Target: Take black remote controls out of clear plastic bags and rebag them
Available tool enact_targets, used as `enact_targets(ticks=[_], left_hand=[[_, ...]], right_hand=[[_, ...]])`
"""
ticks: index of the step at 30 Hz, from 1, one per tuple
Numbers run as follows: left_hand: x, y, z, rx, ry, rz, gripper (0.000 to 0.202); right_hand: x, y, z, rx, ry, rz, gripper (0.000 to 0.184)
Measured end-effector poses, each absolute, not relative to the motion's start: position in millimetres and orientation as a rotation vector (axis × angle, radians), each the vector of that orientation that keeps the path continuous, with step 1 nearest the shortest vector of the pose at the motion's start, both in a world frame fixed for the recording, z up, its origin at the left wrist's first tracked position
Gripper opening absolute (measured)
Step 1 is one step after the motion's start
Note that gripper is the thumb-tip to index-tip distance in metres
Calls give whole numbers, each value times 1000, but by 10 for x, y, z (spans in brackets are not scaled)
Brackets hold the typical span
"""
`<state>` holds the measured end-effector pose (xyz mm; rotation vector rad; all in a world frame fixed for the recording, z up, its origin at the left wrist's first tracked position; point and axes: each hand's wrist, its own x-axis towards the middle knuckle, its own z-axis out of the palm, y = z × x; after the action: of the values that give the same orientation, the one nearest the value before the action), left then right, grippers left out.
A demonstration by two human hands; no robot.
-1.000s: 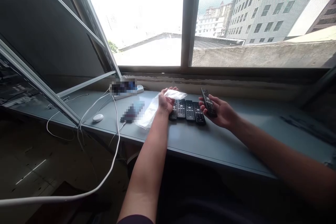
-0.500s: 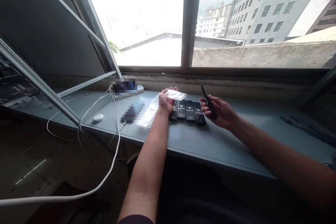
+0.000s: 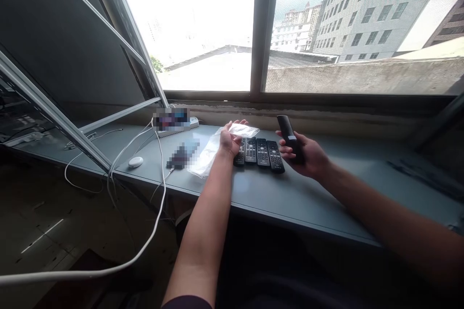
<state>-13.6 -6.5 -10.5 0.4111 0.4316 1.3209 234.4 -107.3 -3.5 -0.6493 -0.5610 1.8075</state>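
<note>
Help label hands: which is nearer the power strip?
Left. The left hand is right of the power strip; the right hand, holding a remote control, is farther right.

The left grip (image 3: 229,140) partly hides the leftmost remote (image 3: 239,158).

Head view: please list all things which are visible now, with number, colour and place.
window: 1, dark frame, at the back
buildings: several, grey and white, outside
table: 1, grey-blue, below the window
row of remotes: 4 visible, black, on the table
held remote: 1, black, right of the row
plastic bag: at least 1, clear, left of the row
power strip: 1, white, back left
round object: 1, white, table's left part
blurred patches: 2, dark-bluish, left of the bag
cables: several, white, left side
metal frame: 1, grey, far left
left hand: 1, bare, at the bag
right hand: 1, bare, around the held remote
</note>
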Motion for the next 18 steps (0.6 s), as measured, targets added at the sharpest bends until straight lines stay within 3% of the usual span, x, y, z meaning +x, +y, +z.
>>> enact_targets(ticks=[8, 13, 18], left_hand=[[-119, -47, -122, 434, 462, 1317, 42], [-120, -48, -120, 433, 471, 1321, 44], [-117, -66, -92, 451, 499, 1326, 38]], right_hand=[[2307, -1093, -18, -664, -541, 1763, 32], [2339, -1024, -120, -764, -595, 1675, 10], [2344, -1010, -182, -772, -721, 1573, 22]])
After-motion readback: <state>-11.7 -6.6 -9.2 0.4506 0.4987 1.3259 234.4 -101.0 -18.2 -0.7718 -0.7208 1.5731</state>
